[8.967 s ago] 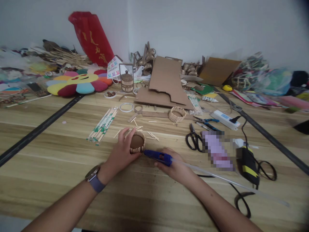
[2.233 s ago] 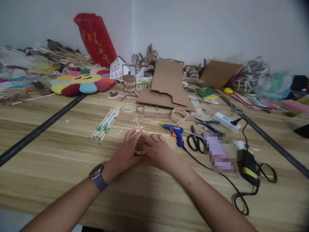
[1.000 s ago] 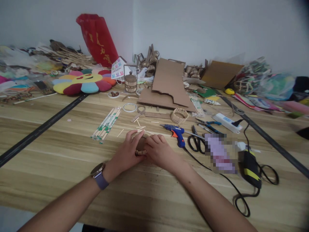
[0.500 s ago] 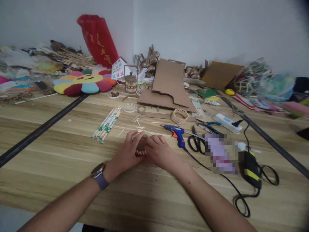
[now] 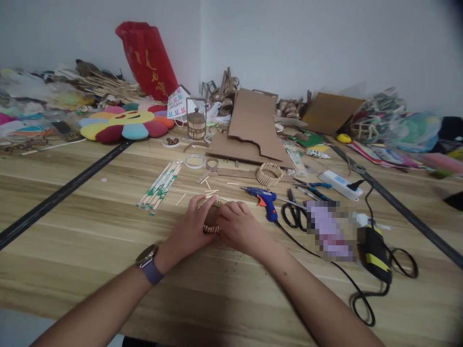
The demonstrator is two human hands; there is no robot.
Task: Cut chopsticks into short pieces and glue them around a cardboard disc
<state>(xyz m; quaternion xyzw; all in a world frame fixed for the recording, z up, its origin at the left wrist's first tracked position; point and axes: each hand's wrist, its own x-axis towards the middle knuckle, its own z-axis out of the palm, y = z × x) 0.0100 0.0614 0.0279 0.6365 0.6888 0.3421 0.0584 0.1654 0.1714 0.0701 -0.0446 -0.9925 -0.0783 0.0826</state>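
Note:
Between my hands sits a small round basket point(image 5: 211, 227) with a wall of short wooden sticks and a brown base. My left hand point(image 5: 193, 224) wraps around its left side, thumb at the near edge and fingers at the far edge. On the right, my right hand point(image 5: 237, 224) grips the rim with curled fingers, which hide that side. Just beyond lie loose stick pieces point(image 5: 208, 185). A blue hot glue gun point(image 5: 265, 198) rests to the right of my right hand, and a larger stick ring point(image 5: 269, 174) stands farther back.
Scissors point(image 5: 294, 214), pliers point(image 5: 318, 185) and a white power strip point(image 5: 340, 184) lie to the right, with a black cable trailing nearby. Bagged chopsticks point(image 5: 161, 185) lie left. Cardboard sheets point(image 5: 251, 120), a flower cushion point(image 5: 128, 123) and a lidded stick pot point(image 5: 196, 124) stand at the back.

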